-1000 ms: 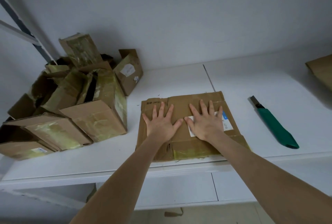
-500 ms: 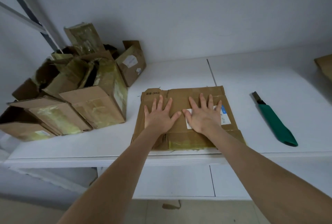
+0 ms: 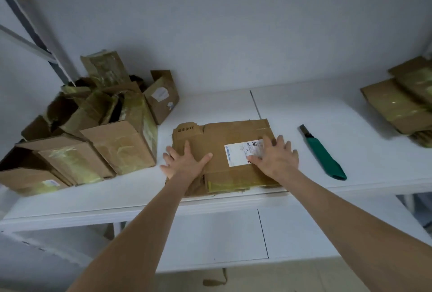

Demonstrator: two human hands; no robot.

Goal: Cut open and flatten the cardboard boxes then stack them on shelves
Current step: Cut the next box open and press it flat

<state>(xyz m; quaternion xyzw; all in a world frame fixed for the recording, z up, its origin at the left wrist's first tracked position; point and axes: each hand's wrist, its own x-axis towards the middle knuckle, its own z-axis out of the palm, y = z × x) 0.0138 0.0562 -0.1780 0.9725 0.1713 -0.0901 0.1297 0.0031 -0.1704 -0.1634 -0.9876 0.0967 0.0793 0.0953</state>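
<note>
A flattened cardboard box [image 3: 231, 135] with a white shipping label lies at the front edge of the white shelf [image 3: 364, 170]. My left hand [image 3: 184, 163] rests flat, fingers spread, on the box's left edge. My right hand [image 3: 275, 156] presses flat on its right side, partly over the label. A green utility knife [image 3: 325, 156] lies on the shelf to the right of the box, apart from both hands.
A heap of unflattened taped cardboard boxes [image 3: 93, 128] fills the shelf's left end. A stack of flattened cardboard [image 3: 406, 102] lies at the far right. A lower white shelf [image 3: 233, 240] runs below. The wall closes the back.
Both hands slid apart from the box's middle toward its left and right edges, uncovering the label. The view shifted, bringing the right-hand stack of flattened cardboard into sight.
</note>
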